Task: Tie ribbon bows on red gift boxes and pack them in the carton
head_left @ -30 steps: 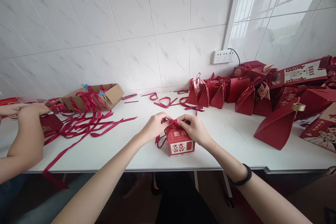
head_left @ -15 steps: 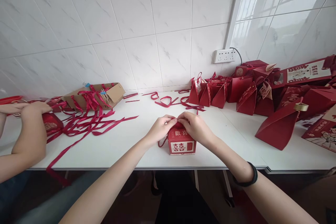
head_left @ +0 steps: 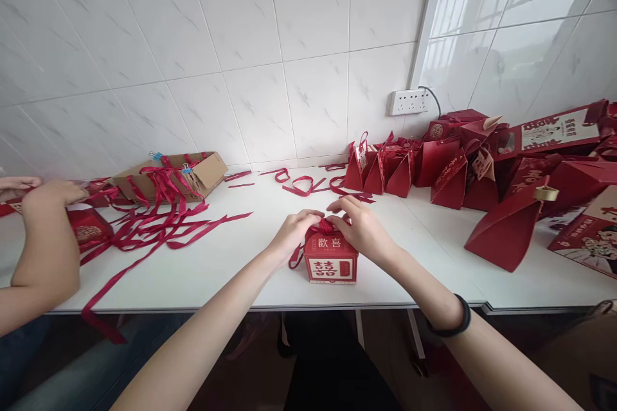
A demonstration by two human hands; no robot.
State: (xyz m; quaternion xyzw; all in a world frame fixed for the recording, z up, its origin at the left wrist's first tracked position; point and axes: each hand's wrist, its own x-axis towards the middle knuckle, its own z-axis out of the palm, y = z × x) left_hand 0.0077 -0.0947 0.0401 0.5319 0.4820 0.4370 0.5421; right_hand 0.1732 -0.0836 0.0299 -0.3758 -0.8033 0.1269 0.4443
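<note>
A small red gift box (head_left: 331,262) with a white label stands upright near the table's front edge. Across its top lies a knotted red ribbon (head_left: 326,226), one loop of which hangs down at the box's left side. My left hand (head_left: 295,231) pinches the ribbon at the left of the knot. On the right, my right hand (head_left: 359,223) has its thumb and fingers closed at the knot's other side, index finger raised and bent. Fingers partly hide the ribbon ends.
A cardboard box (head_left: 212,174) draped with red ribbons stands at the back left, near a co-worker's arm (head_left: 45,244). Cut ribbon pieces (head_left: 301,186) lie behind my box. Several red gift boxes (head_left: 441,164) crowd the right side, below a power strip (head_left: 409,103).
My fingers have drawn slightly apart, so the ribbon knot on top shows more. My right index finger has lifted. The co-worker's hands have shifted left.
</note>
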